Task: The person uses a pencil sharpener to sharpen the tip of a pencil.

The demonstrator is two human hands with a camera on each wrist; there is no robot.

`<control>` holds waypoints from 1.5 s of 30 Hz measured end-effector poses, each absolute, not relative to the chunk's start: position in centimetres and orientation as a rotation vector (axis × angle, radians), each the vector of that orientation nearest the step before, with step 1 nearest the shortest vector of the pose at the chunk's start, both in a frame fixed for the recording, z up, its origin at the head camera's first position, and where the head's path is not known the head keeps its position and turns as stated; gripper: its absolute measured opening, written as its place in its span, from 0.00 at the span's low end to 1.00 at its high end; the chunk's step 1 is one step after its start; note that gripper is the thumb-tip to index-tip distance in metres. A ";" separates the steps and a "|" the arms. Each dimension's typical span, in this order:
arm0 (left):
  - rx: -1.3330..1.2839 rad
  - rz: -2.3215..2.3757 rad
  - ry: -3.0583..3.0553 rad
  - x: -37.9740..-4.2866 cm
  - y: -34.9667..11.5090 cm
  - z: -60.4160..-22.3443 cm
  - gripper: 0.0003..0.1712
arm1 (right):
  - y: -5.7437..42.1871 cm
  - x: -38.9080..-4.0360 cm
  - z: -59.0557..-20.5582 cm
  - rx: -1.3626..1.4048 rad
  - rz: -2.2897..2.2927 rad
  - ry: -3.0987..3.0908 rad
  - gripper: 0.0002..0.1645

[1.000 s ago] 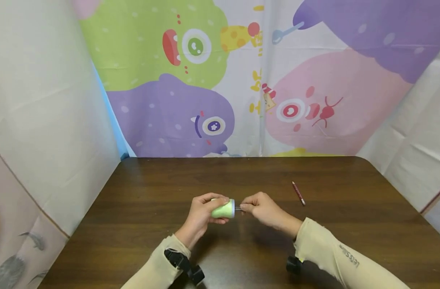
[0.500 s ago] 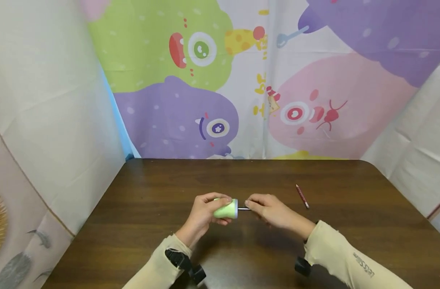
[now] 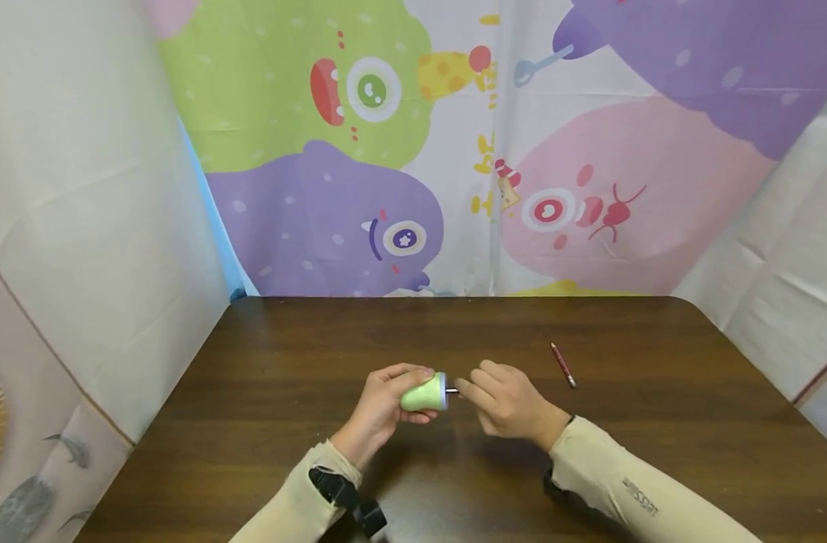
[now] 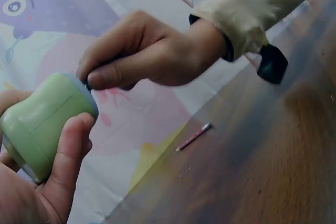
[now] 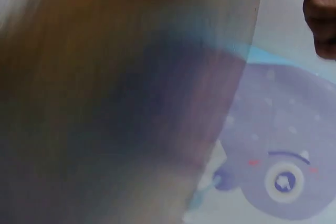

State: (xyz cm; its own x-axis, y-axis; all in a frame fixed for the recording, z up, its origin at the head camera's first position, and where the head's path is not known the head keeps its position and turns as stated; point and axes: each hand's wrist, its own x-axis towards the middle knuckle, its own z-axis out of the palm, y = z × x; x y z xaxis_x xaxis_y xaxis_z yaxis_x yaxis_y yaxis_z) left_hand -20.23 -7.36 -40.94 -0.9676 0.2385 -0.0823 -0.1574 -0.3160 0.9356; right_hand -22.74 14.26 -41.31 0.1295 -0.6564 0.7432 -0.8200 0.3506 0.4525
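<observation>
A rounded green pencil sharpener (image 3: pixel 423 393) with a pale blue end lies sideways in my left hand (image 3: pixel 378 407), which grips it above the table. From that end a thin metal crank (image 3: pixel 452 391) sticks out to the right. My right hand (image 3: pixel 509 401) pinches the crank's outer end with curled fingers, which hide most of the handle. In the left wrist view, thumb and fingers wrap the sharpener (image 4: pixel 50 114), while the right hand (image 4: pixel 149 56) is close against its blue end. The right wrist view catches only part of a hand (image 5: pixel 321 22) at its edge.
A dark red pencil (image 3: pixel 562 366) lies on the brown wooden table (image 3: pixel 304 332), to the right of and beyond the hands. Behind the table hangs a cartoon-print curtain (image 3: pixel 454 264). White cloth walls (image 3: pixel 101 188) stand on both sides.
The right hand moves around the sharpener's end with the crank, first out to the right, now turned with its knuckles higher. The left hand keeps its grip. The pencil stays put.
</observation>
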 end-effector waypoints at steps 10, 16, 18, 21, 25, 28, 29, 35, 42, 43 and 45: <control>0.039 2.414 1.664 -20.3 -7.4 -41.0 0.02 | 12.3 -20.5 -39.7 0.929 1.410 -2.489 0.11; 0.108 2.375 1.721 -20.3 -7.3 -41.0 0.04 | 13.3 -21.6 -37.8 0.449 2.378 -2.860 0.18; 0.145 2.350 1.747 -20.2 -7.2 -41.1 0.06 | 13.7 -21.9 -37.7 0.390 2.532 -2.904 0.18; 0.156 2.315 1.766 -20.3 -7.2 -41.4 0.08 | 14.1 -21.9 -37.9 0.473 2.495 -2.968 0.17; 0.144 2.302 1.765 -20.5 -7.4 -41.7 0.09 | 14.5 -21.2 -38.1 0.912 1.877 -2.966 0.16; 0.149 2.312 1.751 -20.6 -7.5 -41.7 0.08 | 15.2 -20.8 -38.4 1.263 1.061 -2.711 0.11; 0.145 2.315 1.746 -20.6 -7.6 -41.7 0.07 | 15.4 -20.8 -38.6 1.341 0.805 -2.555 0.10; 0.129 2.315 1.717 -20.5 -7.6 -41.4 0.05 | 16.4 -21.9 -39.5 1.492 0.077 -1.711 0.14; 0.103 2.328 1.691 -20.3 -7.4 -41.2 0.04 | 15.0 -22.0 -41.6 1.365 0.281 -1.649 0.14; 0.100 2.329 1.692 -20.4 -7.4 -41.2 0.04 | 14.7 -21.8 -41.8 1.343 0.354 -1.690 0.15; 0.094 2.337 1.693 -20.5 -7.4 -41.2 0.04 | 14.3 -21.3 -42.1 1.290 0.514 -1.801 0.14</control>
